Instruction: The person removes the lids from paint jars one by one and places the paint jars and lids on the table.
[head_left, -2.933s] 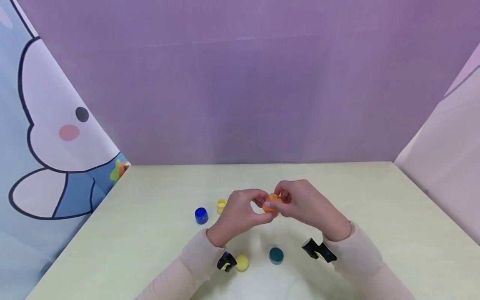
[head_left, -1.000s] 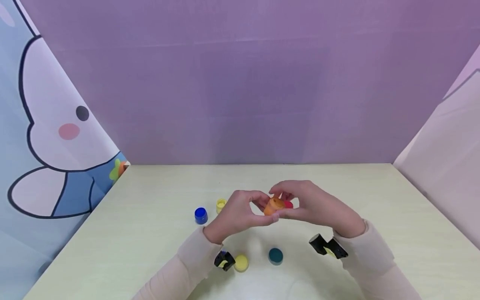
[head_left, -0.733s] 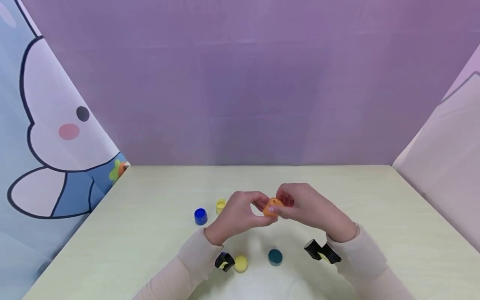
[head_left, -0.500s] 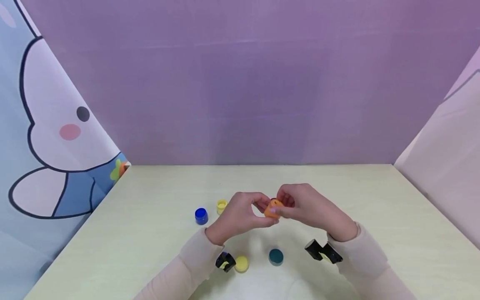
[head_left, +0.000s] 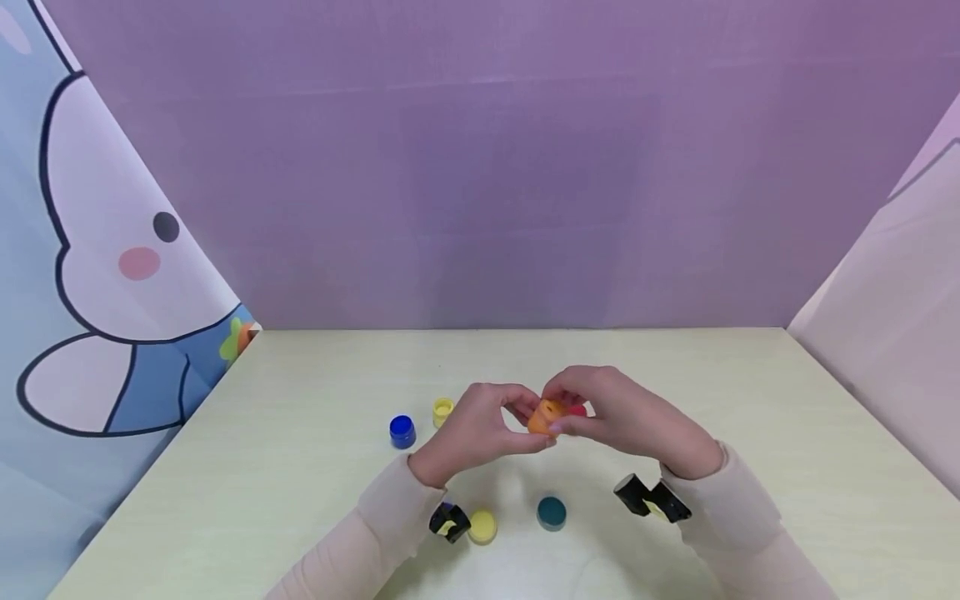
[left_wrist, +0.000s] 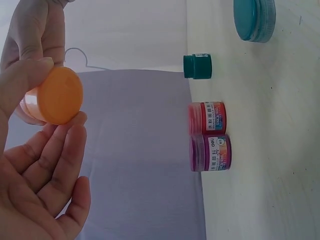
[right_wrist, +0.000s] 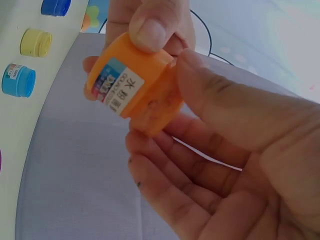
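Both hands hold one small orange paint jar (head_left: 542,419) above the table. My left hand (head_left: 480,423) grips its labelled body (right_wrist: 131,75), the thumb lying along the side. From the right, my right hand (head_left: 626,417) pinches the translucent lid end (right_wrist: 159,107) between thumb and fingers. In the left wrist view the jar's round orange end (left_wrist: 61,95) faces the camera. Whether the lid sits tight or loose I cannot tell. Behind the right hand a red paint jar (head_left: 577,410) partly shows.
On the table stand a blue jar (head_left: 402,432), a yellow jar (head_left: 442,411), a yellow-topped jar (head_left: 483,527) and a dark teal-topped jar (head_left: 552,512). The left wrist view adds a green jar (left_wrist: 198,66) and a purple jar (left_wrist: 211,153); the right wrist view, a light blue jar (right_wrist: 19,80).
The left hand stays nearly still with the jar. My right hand turns back and forth at the lid end; since half a second ago its wrist has swung slightly right, uncovering the red jar.
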